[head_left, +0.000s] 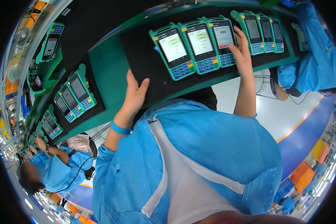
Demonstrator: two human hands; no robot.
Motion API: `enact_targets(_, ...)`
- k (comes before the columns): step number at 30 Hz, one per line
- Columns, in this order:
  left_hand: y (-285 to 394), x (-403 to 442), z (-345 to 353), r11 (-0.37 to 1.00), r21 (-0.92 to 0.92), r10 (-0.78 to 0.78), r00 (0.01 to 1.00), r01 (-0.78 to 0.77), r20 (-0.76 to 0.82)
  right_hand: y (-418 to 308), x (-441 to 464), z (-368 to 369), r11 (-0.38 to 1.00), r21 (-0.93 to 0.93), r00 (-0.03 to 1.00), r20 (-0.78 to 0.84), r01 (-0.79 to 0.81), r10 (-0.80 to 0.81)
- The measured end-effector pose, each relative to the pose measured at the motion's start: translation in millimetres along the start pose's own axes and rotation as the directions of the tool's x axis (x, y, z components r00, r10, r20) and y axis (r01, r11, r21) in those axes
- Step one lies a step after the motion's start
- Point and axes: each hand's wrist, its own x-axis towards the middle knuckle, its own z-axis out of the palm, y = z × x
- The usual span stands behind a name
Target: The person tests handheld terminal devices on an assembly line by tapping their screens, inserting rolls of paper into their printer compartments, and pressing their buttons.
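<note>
Your table (pixel 102 59) carries a black mat (pixel 140 52). On it, the rightmost card terminal (pixel 223 34) of three before you lies under the thumb of your loosely open right grip (pixel 243 54); your open left grip (pixel 135 92) is at the mat's near-left corner.
</note>
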Motion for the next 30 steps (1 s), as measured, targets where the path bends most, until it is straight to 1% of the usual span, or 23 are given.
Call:
enact_targets(1, -1, 0, -2, 0.998, 0.051, 0.023, 0.999, -0.024, 0.028, 2, 0, 1, 0.999, -0.031, 1.000, -0.016, 0.026, -0.027)
enact_targets(2, -1, 2, -5, 0.997, 0.032, 0.073, 0.994, -0.076, 0.080, -2, -2, 3, 0.999, 0.024, 0.999, -0.041, -0.023, 0.024)
enact_targets(3, -1, 3, -6, 0.996, 0.028, 0.078, 0.993, -0.080, 0.085, -1, -2, 4, 0.998, 0.052, 0.997, -0.074, -0.020, 0.024)
enact_targets(5, -2, 5, -12, 0.996, -0.032, 0.084, 0.982, -0.080, 0.172, -2, -1, 3, 0.999, 0.016, 0.992, -0.114, -0.043, 0.044)
enact_targets(6, -10, 11, -12, 0.997, -0.035, 0.081, 0.981, -0.076, 0.179, -1, -3, 5, 0.999, -0.020, 0.986, -0.164, -0.032, 0.028)
enact_targets(8, -25, 20, -12, 0.973, 0.094, 0.191, 0.965, -0.210, 0.180, 3, -2, 3, 0.999, -0.017, 0.986, -0.163, -0.048, 0.045)
enact_targets(9, -11, 20, -20, 0.972, 0.091, 0.198, 0.964, -0.216, 0.178, 5, -1, 1, 1.000, -0.025, 0.986, -0.169, -0.012, 0.008)
enact_targets(10, 15, 20, -27, 0.988, 0.150, -0.064, 0.966, 0.027, 0.249, 7, 0, 1, 1.000, -0.027, 0.986, -0.167, -0.010, 0.006)
enact_targets(11, 27, 20, -31, 0.938, 0.224, -0.325, 0.896, 0.264, 0.303, 8, 0, -1, 1.000, 0.007, 0.989, -0.145, -0.011, 0.012)
enact_targets(13, 20, 21, -42, 0.924, 0.344, -0.264, 0.932, 0.170, 0.248, 8, -3, -3, 0.999, 0.035, 0.992, -0.127, -0.016, 0.021)
enact_targets(14, 7, 21, -54, 0.806, 0.581, 0.019, 0.985, -0.115, 0.169, 8, -3, -1, 0.998, 0.049, 0.989, -0.143, -0.024, 0.031)
enact_targets(15, 8, 16, -71, 0.694, 0.701, 0.159, 0.985, -0.162, 0.071, 3, -3, 2, 0.997, 0.069, 0.987, -0.154, -0.032, 0.042)
enact_targets(16, 3, 13, -84, 0.561, 0.809, 0.307, 0.952, -0.176, -0.005, 4, -3, 3, 0.998, 0.039, 0.983, -0.180, -0.039, 0.045)
enact_targets(17, -7, 11, -100, 0.466, 0.881, 0.373, 0.921, -0.079, -0.115, 7, -3, 4, 0.999, 0.033, 0.981, -0.189, -0.027, 0.032)
enact_targets(18, -12, 6, -115, 0.271, 0.962, 0.421, 0.895, 0.030, -0.147, 10, -2, 3, 0.999, 0.029, 0.980, -0.196, -0.014, 0.020)
enact_targets(19, -23, 1, -131, 0.061, 0.987, 0.459, 0.874, 0.150, -0.161, 13, -2, 3, 1.000, 0.009, 0.973, -0.229, -0.011, 0.013)
enact_targets(21, -36, -7, -151, -0.233, 0.921, 0.477, 0.862, 0.313, -0.173, 15, -2, 3, 0.999, 0.046, 0.977, -0.212, -0.029, 0.039)
enact_targets(23, -48, -11, -171, -0.412, 0.870, 0.465, 0.884, 0.270, -0.054, 23, 0, 0, 0.998, 0.054, 0.980, -0.193, -0.037, 0.047)
enact_targets(24, -48, -13, -179, -0.478, 0.848, 0.425, 0.905, 0.229, -0.005, 20, -2, 2, 0.998, 0.049, 0.976, -0.211, -0.050, 0.059)
enact_targets(25, -47, -14, -184, -0.480, 0.846, 0.421, 0.907, 0.234, -0.012, 20, -1, 2, 0.997, 0.045, 0.971, -0.229, -0.061, 0.069)
enact_targets(27, -42, -13, -192, -0.522, 0.850, 0.367, 0.918, 0.072, 0.148, 23, -1, 3, 0.995, 0.093, 0.978, -0.200, -0.038, 0.056)
enact_targets(28, -38, -11, -193, -0.544, 0.838, 0.344, 0.923, 0.045, 0.174, 21, -1, 2, 0.992, 0.122, 0.984, -0.174, -0.025, 0.046)
enact_targets(30, -27, -4, -191, -0.591, 0.805, 0.208, 0.974, 0.049, 0.094, 20, -2, 4, 0.997, 0.073, 0.985, -0.169, 0.002, 0.011)
